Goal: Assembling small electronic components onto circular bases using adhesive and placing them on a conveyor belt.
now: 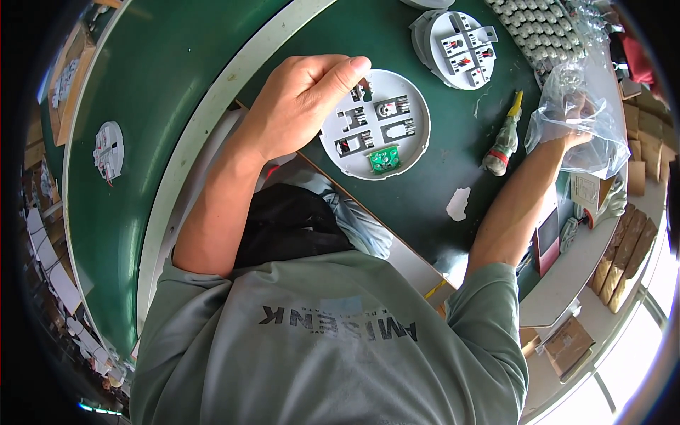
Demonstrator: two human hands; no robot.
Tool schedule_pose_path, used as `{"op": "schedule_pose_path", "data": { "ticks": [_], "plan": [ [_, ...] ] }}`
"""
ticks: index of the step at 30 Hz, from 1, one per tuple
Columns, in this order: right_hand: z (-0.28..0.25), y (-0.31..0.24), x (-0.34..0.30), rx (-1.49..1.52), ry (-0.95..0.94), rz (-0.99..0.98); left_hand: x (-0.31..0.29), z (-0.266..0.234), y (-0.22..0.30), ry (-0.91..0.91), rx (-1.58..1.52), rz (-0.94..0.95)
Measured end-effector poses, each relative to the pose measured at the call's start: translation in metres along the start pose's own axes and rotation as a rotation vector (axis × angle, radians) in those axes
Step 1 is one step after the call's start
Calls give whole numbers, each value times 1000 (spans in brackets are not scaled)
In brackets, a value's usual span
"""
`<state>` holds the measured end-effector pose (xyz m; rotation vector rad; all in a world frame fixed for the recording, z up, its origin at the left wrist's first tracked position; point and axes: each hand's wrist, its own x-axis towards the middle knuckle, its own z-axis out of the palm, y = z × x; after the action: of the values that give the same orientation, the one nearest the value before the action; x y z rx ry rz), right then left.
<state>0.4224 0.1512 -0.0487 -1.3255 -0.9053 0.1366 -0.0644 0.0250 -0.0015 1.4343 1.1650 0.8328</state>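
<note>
My left hand (301, 106) grips the upper left rim of a round light-grey plastic housing (382, 127), thumb on top and fingers curled in. Several slots with metal contacts show on the housing's face, and a small green circuit board (384, 160) sits near its lower edge. On the right, my right hand (577, 131) reaches into a clear plastic bag (545, 120). The crinkled film blurs its fingers, so what they hold, if anything, is hidden.
A stack of similar round housings (460, 60) stands at the back. A tool with a yellow tip and wrapped handle (504, 138) and a white scrap (459, 204) lie on the green table. Rows of small parts (538, 28) are far right. Another housing (108, 152) rests on the left green belt.
</note>
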Motion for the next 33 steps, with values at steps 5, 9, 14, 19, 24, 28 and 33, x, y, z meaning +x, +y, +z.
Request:
{"op": "schedule_pose_path", "data": {
  "ticks": [5,9,14,19,24,28,33],
  "plan": [
    [-1,3,5,-61,-19,-39,2,0,-1,-2,33,4],
    [1,9,6,-111,-2,-40,6,-2,-1,-14,45,-6],
    [5,14,10,-64,38,-2,11,4,-2,20,-26,8],
    [11,2,6,-252,34,-4,14,3,0,50,-22,33],
    [5,11,14,-241,35,-17,16,7,4,48,-77,54],
    [6,10,14,-205,27,5,15,4,5,39,-75,40],
    [8,3,10,-208,29,16,14,0,4,6,-44,5]
  ]
}}
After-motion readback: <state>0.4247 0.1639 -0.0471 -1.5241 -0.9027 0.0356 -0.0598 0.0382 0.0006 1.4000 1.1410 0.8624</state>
